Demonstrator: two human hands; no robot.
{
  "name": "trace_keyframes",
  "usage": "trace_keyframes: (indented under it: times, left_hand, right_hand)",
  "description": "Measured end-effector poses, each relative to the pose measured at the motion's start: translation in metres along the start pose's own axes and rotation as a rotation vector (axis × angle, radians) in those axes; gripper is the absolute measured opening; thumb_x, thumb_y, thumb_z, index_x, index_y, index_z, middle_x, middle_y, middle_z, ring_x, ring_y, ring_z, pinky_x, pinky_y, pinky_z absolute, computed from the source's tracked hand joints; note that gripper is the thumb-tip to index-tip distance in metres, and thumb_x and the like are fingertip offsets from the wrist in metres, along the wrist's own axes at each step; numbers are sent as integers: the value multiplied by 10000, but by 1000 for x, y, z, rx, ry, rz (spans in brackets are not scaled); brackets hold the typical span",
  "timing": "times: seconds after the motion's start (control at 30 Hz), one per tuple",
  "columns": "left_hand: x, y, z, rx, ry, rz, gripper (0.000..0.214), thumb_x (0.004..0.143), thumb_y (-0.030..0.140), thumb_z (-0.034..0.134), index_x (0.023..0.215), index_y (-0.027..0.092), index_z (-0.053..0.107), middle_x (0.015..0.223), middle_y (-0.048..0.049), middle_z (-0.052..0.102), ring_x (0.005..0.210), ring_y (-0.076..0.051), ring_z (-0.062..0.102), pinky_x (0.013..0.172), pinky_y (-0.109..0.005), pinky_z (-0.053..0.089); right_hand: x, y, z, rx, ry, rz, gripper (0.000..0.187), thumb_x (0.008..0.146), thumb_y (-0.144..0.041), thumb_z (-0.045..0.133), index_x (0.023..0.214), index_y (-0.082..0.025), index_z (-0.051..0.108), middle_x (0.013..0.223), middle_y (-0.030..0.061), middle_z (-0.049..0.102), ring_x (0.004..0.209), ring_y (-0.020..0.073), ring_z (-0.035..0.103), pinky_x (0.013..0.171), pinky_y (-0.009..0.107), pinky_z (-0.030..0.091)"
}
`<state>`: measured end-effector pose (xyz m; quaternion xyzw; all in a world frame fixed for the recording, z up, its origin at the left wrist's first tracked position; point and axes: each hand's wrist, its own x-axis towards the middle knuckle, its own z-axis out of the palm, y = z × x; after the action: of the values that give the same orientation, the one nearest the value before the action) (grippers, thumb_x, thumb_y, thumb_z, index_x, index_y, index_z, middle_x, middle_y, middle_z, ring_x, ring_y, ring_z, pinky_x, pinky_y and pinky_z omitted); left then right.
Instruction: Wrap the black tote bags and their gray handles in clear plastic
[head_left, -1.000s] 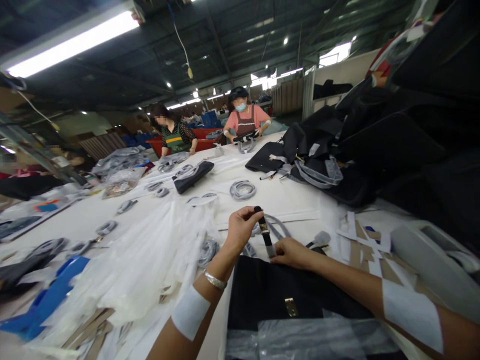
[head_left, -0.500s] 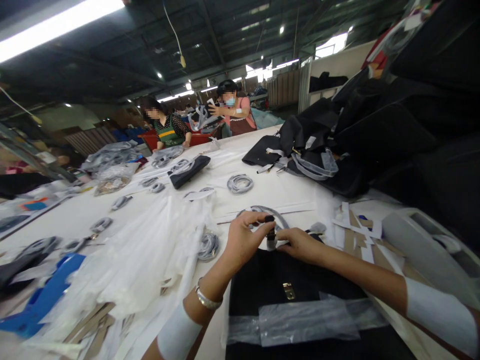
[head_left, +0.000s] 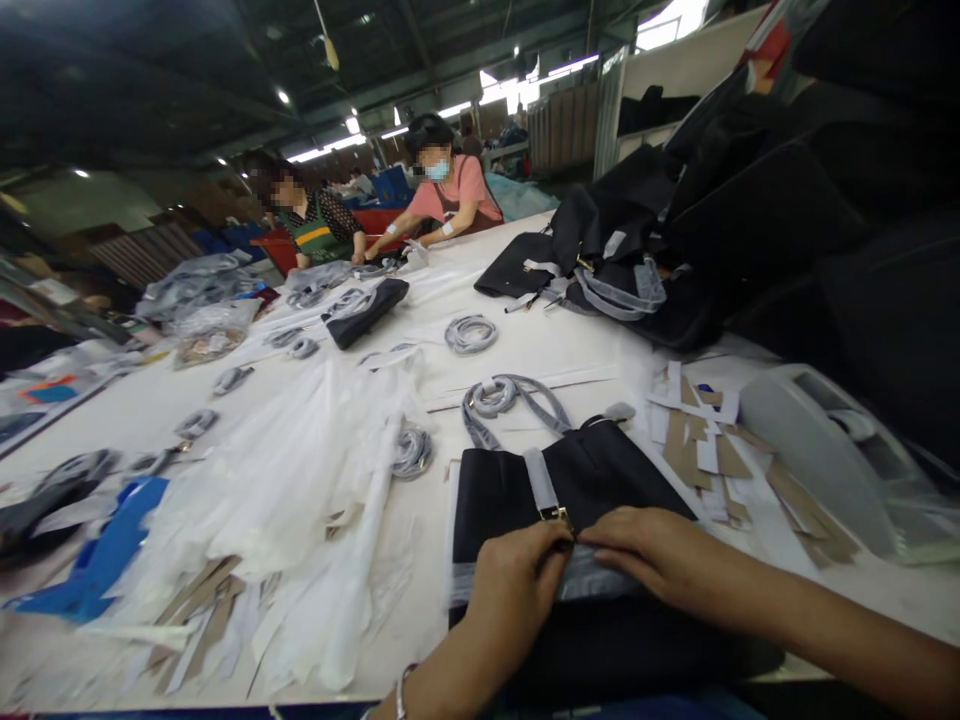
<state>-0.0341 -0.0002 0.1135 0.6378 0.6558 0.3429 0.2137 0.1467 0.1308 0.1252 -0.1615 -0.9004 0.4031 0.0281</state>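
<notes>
A black handbag (head_left: 622,470) lies on the white table in front of me. A closing strap (head_left: 541,480) wrapped in pale film runs down its front to a gold buckle (head_left: 556,515). My left hand (head_left: 514,590) is closed, thumb and fingers pinching the strap's end just below the buckle. From the other side my right hand (head_left: 649,550) pinches at the same end, fingertips close to the left ones. The metal lock on the bag's front is hidden under my fingers. Film-wrapped grey handles (head_left: 517,395) loop out beyond the bag's top edge.
Crumpled white wrapping sheets (head_left: 277,480) spread to the left, by a blue plastic piece (head_left: 105,550). Coiled straps (head_left: 471,334) are scattered farther back. Right of the bag are cardboard scraps (head_left: 686,440) and a grey tape dispenser (head_left: 832,460). Black bags (head_left: 622,250) pile up behind; two co-workers stand across the table.
Both hands have come down towards me with the strap's end, from above the bag's top edge to its front. The strap now lies across the front. One co-worker's arms have lowered to the table.
</notes>
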Motion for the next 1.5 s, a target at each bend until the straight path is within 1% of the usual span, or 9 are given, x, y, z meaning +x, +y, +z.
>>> trace_keyframes:
  times: [0.13,0.3,0.47,0.63,0.9,1.07,1.23,1.33,1.5]
  left_hand:
    - [-6,4,15,87,-11,-30,233,886,74,546,1017,238,649,1001,3,749,942,-202,709,1122,-462,411]
    - [-9,10,19,64,-78,-65,192,917,108,523,1024,236,618,993,-31,724,946,-215,692,834,-322,561]
    - [-10,8,17,49,-168,-31,203,935,106,509,1057,245,593,1030,-14,724,952,-192,696,838,-285,543]
    - [-8,3,27,277,-211,44,198,960,166,485,1127,222,575,1073,-62,720,998,-235,674,896,-373,548]
    - [-2,14,12,274,-251,22,190,983,249,471,1123,226,597,1054,-53,722,990,-225,671,944,-380,524]
    - [2,20,1,205,-269,-1,200,988,231,451,1085,232,626,1023,-39,721,944,-206,677,860,-316,532]
    - [4,12,-7,147,-214,11,247,992,230,452,1162,254,629,1128,-20,724,1025,-176,682,926,-283,526]
    - [7,1,-8,256,-126,47,325,999,267,440,1290,229,579,1372,-59,608,1261,-200,569,1084,-355,451]
    - [13,-12,1,480,-243,152,447,986,377,475,1402,214,490,1491,-99,483,1367,-257,465,1156,-518,350]
  right_hand:
    - [-9,2,22,-45,82,-58,267,967,-211,475,1117,-234,694,1056,64,715,991,217,649,892,323,504]
    - [-13,12,35,-113,175,-196,271,978,-182,457,1162,-218,652,1038,69,703,977,209,638,881,333,518]
    - [-21,23,42,-186,308,-331,248,979,-154,460,1146,-183,641,1037,86,696,1011,204,626,938,355,510]
    - [-23,26,47,-219,405,-394,213,966,-137,482,1084,-179,654,993,82,708,972,202,648,926,362,537]
    - [-23,20,43,-160,561,-269,246,959,-151,512,1143,-221,660,1055,67,718,1007,206,660,921,362,552]
    - [-15,20,37,-215,434,-189,398,896,-66,442,1204,-203,655,1224,90,681,1101,216,644,972,375,530]
    - [2,22,23,-260,291,-168,506,748,20,459,1157,-190,670,1145,84,712,1056,221,655,948,370,526]
    - [5,22,13,-330,311,-205,389,836,-37,483,1135,-188,680,1116,92,722,1023,235,670,930,401,529]
    - [-16,33,6,-443,460,-149,352,956,-313,547,1294,-250,621,1308,84,640,1212,277,586,1071,505,436]
